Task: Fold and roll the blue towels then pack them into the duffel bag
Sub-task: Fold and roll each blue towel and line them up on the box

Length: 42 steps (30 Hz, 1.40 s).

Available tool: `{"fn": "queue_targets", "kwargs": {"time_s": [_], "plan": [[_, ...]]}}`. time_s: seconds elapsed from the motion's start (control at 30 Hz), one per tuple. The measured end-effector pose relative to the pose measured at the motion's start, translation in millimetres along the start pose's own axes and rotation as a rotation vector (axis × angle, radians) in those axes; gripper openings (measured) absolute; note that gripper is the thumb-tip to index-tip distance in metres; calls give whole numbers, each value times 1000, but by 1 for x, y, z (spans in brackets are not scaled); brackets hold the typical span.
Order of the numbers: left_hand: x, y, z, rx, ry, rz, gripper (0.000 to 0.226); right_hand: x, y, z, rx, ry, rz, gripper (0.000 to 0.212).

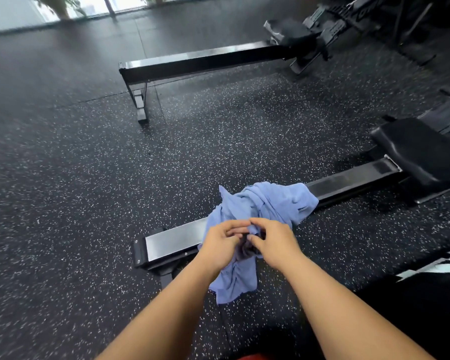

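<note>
A crumpled blue towel lies draped over the metal rail of a rowing machine, one end hanging down toward the floor. My left hand and my right hand meet over the towel's middle, fingers curled into the bunched cloth and gripping it. No duffel bag is in view.
The near rower's black seat sits at the right on its rail. A second rowing machine stands farther back. Speckled black rubber floor spreads to the left. A dark object with white print lies at the right edge.
</note>
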<state>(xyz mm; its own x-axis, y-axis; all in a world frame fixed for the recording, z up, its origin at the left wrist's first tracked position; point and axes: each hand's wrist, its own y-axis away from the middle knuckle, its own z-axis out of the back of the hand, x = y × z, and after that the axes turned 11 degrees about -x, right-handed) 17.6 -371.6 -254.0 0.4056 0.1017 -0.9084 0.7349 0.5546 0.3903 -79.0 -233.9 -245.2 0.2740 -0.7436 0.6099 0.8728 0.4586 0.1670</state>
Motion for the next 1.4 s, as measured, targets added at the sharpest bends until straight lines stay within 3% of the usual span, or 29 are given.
{"fn": "queue_targets", "kwargs": {"time_s": [0.1, 0.3, 0.4, 0.57, 0.87, 1.17, 1.4], "plan": [[-9, 8, 3, -26, 76, 34, 46, 9, 3, 11, -56, -16, 15, 30], [-17, -2, 18, -88, -266, -180, 53, 24, 12, 50, -80, -20, 62, 20], [-37, 4, 22, -71, -501, -300, 53, 33, 21, 80, -68, -41, 123, 21], [-63, 26, 16, -104, -672, -371, 16, 47, 43, 135, -89, -61, 149, 22], [-126, 79, -2, -87, -596, -620, 16, 44, 105, 230, -287, 29, 168, 25], [-213, 136, -43, -19, -1082, -1065, 21, 20, 187, 313, -480, 93, 145, 28], [-260, 178, -93, -65, -1027, -1139, 15, -11, 245, 367, -644, -28, 82, 38]]}}
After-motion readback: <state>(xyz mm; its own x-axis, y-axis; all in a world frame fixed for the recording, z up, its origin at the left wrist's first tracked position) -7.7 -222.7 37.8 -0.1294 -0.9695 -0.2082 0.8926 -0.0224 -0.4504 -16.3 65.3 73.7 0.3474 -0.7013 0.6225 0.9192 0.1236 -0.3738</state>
